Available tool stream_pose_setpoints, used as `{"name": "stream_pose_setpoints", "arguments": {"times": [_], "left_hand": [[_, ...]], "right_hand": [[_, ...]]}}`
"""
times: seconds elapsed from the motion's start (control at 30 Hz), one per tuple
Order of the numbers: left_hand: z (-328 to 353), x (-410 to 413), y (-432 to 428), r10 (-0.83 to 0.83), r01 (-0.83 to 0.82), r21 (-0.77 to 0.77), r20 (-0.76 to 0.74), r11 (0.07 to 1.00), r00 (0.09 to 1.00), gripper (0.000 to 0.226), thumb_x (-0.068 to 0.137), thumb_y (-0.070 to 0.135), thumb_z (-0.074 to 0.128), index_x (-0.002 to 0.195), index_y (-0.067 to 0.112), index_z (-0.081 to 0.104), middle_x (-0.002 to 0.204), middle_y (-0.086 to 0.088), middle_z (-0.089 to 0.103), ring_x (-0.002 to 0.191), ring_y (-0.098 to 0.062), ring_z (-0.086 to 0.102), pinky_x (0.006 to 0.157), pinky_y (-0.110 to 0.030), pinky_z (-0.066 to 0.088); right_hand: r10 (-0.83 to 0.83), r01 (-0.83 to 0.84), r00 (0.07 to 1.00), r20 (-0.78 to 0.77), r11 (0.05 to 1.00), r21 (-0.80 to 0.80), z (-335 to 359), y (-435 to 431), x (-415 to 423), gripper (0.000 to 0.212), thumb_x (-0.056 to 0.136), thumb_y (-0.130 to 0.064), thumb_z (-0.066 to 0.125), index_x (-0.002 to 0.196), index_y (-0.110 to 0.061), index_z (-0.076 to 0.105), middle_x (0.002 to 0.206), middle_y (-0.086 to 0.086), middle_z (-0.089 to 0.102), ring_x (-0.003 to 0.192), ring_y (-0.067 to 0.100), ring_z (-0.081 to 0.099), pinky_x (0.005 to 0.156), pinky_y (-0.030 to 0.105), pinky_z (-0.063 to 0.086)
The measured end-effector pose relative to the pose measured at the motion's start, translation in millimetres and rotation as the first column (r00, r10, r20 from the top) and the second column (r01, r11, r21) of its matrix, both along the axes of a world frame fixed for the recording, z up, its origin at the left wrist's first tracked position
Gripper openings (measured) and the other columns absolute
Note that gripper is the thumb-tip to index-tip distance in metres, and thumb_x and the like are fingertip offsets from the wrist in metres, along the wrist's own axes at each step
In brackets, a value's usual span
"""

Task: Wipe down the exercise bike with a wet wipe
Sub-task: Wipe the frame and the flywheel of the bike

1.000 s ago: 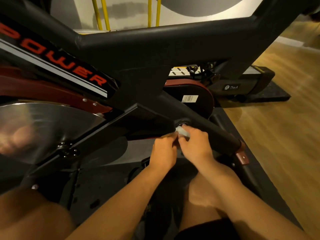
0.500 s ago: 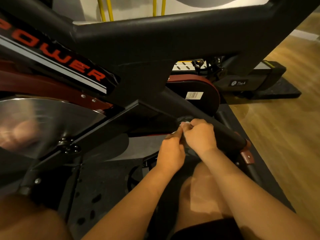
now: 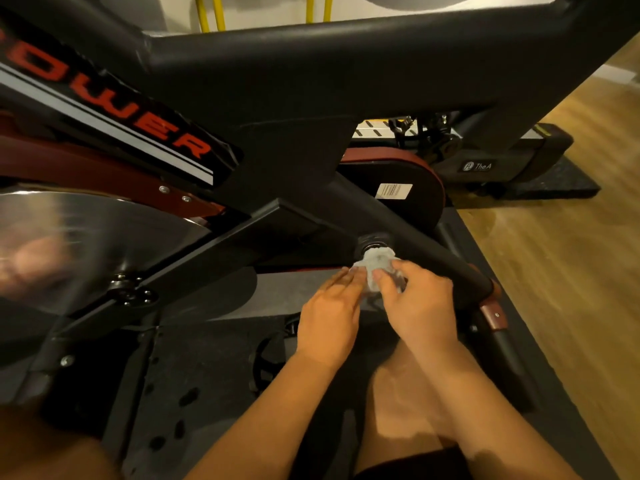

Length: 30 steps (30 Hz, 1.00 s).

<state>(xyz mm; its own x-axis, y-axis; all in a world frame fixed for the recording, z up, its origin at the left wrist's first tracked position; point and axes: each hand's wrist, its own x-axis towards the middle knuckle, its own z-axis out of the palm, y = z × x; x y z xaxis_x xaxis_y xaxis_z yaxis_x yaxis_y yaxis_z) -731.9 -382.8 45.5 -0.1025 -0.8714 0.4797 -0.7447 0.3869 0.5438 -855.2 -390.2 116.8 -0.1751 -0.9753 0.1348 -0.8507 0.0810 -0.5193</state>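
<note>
Wipe point(image 3: 379, 268): white, bunched up, pushed against the round hub point(image 3: 375, 241) low on the exercise bike point(image 3: 346, 64).
Right hand point(image 3: 419, 306): fingers curled, pinching the wipe.
Left hand point(image 3: 329, 317): fingertips touch the wipe's left edge; too blurry to tell if they pinch it.

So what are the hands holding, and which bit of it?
The right hand pinches the wet wipe by its lower end, its top against the crank hub. The left hand touches its left edge; whether it grips cannot be told.
</note>
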Motion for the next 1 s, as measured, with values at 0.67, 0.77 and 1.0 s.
{"name": "stream_pose_setpoints", "arguments": {"times": [0.67,0.77,1.0], "left_hand": [[-13.8,72.9,-0.5,-0.094,0.065,0.212,0.131,0.975,0.987,0.018,0.084,0.013,0.074,0.101,0.018,0.077,0.096,-0.002,0.075,0.087,-0.02,0.071,0.077,-0.035,0.059],[-16.9,83.0,0.9,-0.063,0.001,0.342,0.169,0.94,0.984,0.022,0.092,0.019,0.065,0.111,0.025,0.074,0.102,0.002,0.074,0.094,-0.019,0.068,0.084,-0.037,0.056],[8.8,37.5,-23.6,-0.235,0.263,0.499,-0.118,0.826,0.965,0.037,0.098,0.03,0.054,0.135,0.033,0.054,0.121,0.0,0.066,0.113,-0.025,0.058,0.097,-0.044,0.049]], "right_hand": [[0.049,-0.134,0.975,0.215,0.906,0.401,-52.9,0.5,32.5,0.014,0.094,-0.018,0.059,0.102,-0.011,0.068,0.101,0.0,0.064,0.088,0.011,0.057,0.074,0.02,0.043],[-0.109,-0.167,0.863,0.493,0.86,0.482,-67.3,7.6,46.8,0.017,0.091,-0.01,0.06,0.106,-0.016,0.066,0.102,0.001,0.066,0.092,0.013,0.061,0.069,0.018,0.045],[-0.222,0.191,0.38,0.898,0.969,0.158,-42.0,-0.4,31.0,0.049,0.086,-0.001,0.066,0.129,-0.02,0.05,0.11,-0.003,0.066,0.103,0.009,0.065,0.088,0.028,0.054]]}}
